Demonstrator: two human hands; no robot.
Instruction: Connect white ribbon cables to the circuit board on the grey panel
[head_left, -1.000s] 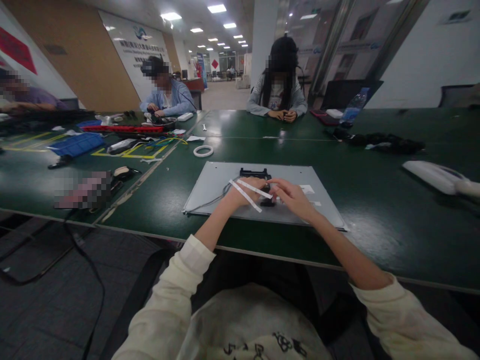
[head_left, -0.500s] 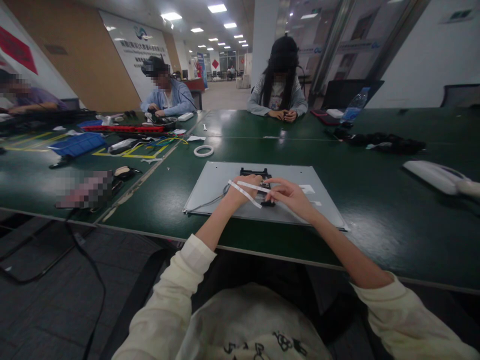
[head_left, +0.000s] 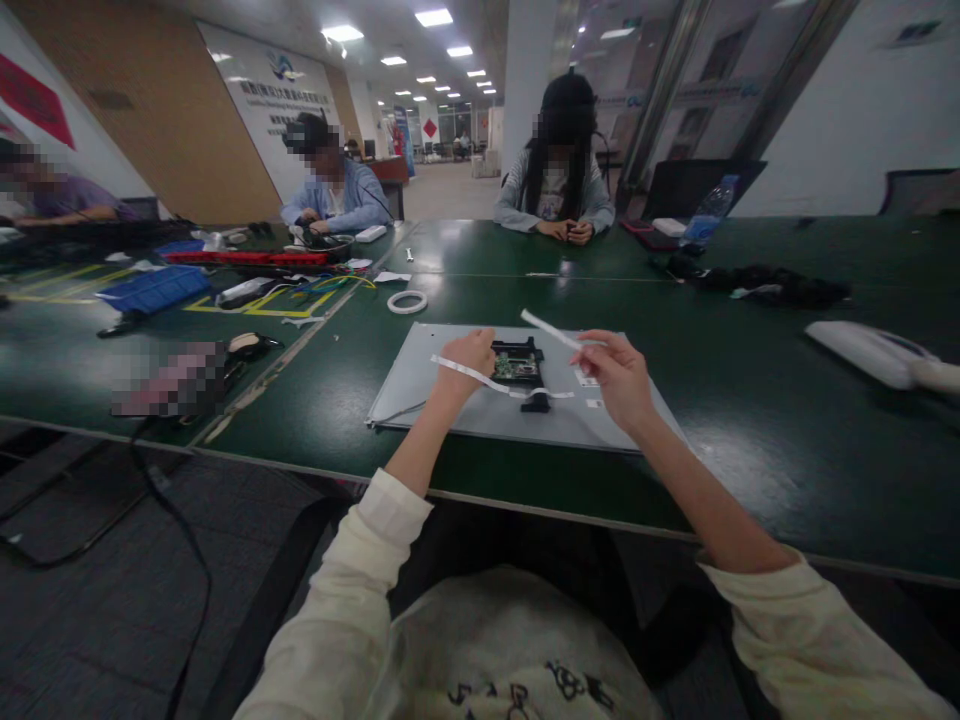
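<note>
A flat grey panel lies before me, with a black frame and a green circuit board on it. My left hand is closed at the frame's left side; what its fingertips grip, if anything, is hidden. Across the back of that hand runs a white strip, its right end reaching over the frame's lower part. Above the panel's right side, my right hand pinches a short white tape strip, which sticks out up and to the left.
A white ring-shaped roll lies beyond the panel. To the left are a blue tray, a red power strip and wires. A white device and a dark bundle lie to the right. Several people sit across the table.
My right hand has moved right and up, away from the frame, with the tape strip in it. My left hand has shifted slightly left, and the circuit board has come into view.
</note>
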